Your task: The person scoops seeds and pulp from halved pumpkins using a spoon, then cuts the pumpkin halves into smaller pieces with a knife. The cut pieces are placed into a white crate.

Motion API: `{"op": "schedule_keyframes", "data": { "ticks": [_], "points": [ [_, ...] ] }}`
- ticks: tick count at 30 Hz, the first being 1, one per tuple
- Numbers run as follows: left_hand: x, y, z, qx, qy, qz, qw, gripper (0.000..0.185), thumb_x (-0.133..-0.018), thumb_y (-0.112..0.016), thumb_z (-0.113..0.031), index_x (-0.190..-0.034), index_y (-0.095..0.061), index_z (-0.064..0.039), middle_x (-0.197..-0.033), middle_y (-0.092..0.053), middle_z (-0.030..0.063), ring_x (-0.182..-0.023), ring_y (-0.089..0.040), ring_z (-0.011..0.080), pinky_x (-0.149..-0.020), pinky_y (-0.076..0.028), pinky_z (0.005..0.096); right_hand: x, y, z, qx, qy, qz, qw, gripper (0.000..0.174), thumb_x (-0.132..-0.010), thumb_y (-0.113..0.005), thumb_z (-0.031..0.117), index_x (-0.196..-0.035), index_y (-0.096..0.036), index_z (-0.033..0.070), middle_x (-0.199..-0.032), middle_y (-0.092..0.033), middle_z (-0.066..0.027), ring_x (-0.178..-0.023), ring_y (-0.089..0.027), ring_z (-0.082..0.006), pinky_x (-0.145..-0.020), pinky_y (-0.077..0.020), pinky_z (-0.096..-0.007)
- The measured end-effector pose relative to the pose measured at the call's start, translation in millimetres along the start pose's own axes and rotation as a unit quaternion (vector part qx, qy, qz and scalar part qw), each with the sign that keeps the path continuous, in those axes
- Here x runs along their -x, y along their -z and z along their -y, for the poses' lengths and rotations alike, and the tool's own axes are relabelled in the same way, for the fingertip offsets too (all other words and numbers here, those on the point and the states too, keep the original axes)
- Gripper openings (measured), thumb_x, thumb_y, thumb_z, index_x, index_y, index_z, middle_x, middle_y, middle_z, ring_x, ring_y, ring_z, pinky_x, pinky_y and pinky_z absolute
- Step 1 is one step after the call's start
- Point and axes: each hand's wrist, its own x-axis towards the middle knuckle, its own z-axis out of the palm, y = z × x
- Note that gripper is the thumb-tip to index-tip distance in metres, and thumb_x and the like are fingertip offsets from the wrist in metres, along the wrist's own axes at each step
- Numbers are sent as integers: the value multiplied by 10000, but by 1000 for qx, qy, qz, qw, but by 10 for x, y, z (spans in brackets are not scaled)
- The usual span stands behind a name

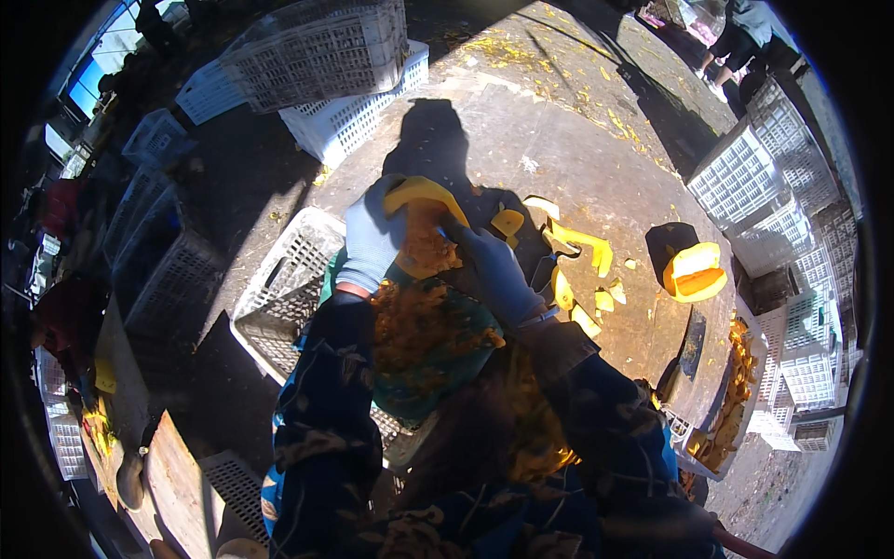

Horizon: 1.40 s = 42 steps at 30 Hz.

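My left hand [376, 234], in a pale glove, grips a large piece of yellow-orange squash [427, 241] by its left side. My right hand [492, 269], gloved too, is closed at the squash's right edge around a small tool that is mostly hidden; only a bluish bit of it shows against the flesh. Below both hands lies orange pulp [419, 328] on a green bag or cloth [426, 384] over a white plastic crate [279, 293]. Cut yellow pieces [583, 244] lie on the wooden board to the right of my right hand.
On the wooden board [614, 189] lie a halved squash [695, 272] and a dark broad blade [693, 344]. A crate of orange pieces [730, 412] stands at the right. Stacked crates [740, 189] rise beyond, others [321, 56] at the upper left. A person [744, 35] stands far off.
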Motion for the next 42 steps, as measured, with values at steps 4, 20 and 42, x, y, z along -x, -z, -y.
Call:
{"op": "schedule_keyframes", "data": {
  "ticks": [4, 20, 42],
  "points": [
    [70, -79, 100, -7, -27, -32, 999, 295, -759, -595, -76, -1052, -582, -52, -938, -644, 165, -874, -632, 314, -774, -500, 353, -82, -189, -43, 67, 24, -24, 997, 617, -736, -669, 98, -1311, -450, 121, -886, -588, -178, -795, -603, -363, -659, -489, -399],
    [95, -81, 54, -22, 6, -13, 1000, 382, -733, -609, -74, -1112, -560, -70, -1019, -622, 186, -914, -605, 357, -787, -493, 382, 92, -213, 65, 22, -41, 19, 999, 434, -766, -522, 25, -1195, -532, 95, -801, -593, -214, -762, -597, -395, -655, -484, -423],
    [96, -162, -44, -43, 19, -45, 998, 366, -682, -650, -43, -1040, -579, -72, -989, -618, 151, -876, -601, 351, -755, -494, 392, 118, -150, 146, -72, -79, -19, 994, 456, -829, -572, 64, -1277, -489, 82, -896, -608, -225, -800, -607, -377, -689, -493, -347]
  ]
}}
